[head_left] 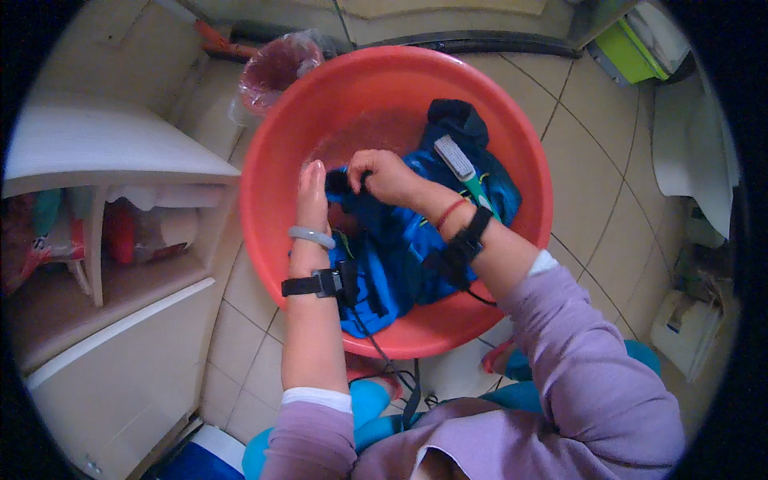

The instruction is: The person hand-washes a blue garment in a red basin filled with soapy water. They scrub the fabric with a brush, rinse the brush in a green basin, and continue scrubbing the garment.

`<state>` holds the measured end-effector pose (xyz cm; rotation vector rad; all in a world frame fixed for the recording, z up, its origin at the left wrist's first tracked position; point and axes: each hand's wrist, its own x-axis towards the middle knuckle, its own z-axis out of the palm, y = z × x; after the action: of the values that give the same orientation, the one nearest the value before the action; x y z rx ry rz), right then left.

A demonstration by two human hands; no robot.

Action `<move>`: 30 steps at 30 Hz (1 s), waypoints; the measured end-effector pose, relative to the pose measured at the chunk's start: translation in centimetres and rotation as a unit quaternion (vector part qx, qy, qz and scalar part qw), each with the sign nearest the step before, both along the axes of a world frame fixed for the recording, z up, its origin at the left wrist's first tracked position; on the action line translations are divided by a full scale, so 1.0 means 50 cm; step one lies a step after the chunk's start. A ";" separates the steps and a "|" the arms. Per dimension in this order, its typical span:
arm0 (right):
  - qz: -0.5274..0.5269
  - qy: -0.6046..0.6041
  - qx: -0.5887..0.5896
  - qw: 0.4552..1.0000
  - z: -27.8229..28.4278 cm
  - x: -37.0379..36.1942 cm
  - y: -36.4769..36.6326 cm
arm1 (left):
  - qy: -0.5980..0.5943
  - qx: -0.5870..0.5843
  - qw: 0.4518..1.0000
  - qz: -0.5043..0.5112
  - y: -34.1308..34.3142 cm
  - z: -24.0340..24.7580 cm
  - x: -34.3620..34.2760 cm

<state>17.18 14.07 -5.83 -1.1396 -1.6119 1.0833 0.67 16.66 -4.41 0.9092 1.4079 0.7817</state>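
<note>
A wet blue garment with dark parts lies bunched in a large red-orange basin. My right hand is closed, its bent fingers pinching a dark edge of the cloth. Beside it, my left hand is held upright with straight fingers against the same dark part; folds hide some of its palm. A scrub brush, with pale bristles facing up and a green and white handle, rests on the garment to the right of my hands.
Shallow water shows at the basin's far side. Behind the basin's far left rim stands a small bin with a clear plastic liner. A white cabinet with open shelves is close on the left. A green container stands at far right.
</note>
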 end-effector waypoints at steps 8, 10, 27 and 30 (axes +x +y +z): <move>-0.089 0.078 -0.006 0.993 0.114 -0.086 -0.071 | -0.401 0.053 0.913 -0.049 -0.078 0.050 0.063; -0.161 -0.224 -0.007 0.961 0.105 -0.070 -0.049 | -0.486 -0.111 0.865 0.057 -0.092 0.059 0.098; -0.240 -0.201 -0.129 0.941 0.132 -0.009 -0.013 | -0.505 -0.082 0.856 -0.066 -0.127 0.134 0.140; -0.231 -0.230 -0.002 0.945 0.117 -0.058 -0.063 | -0.462 -0.094 0.881 -0.046 -0.104 0.133 0.112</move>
<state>14.26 10.94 0.02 -1.7605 -1.5575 0.5353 6.28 11.44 2.22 0.3379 0.5674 0.8264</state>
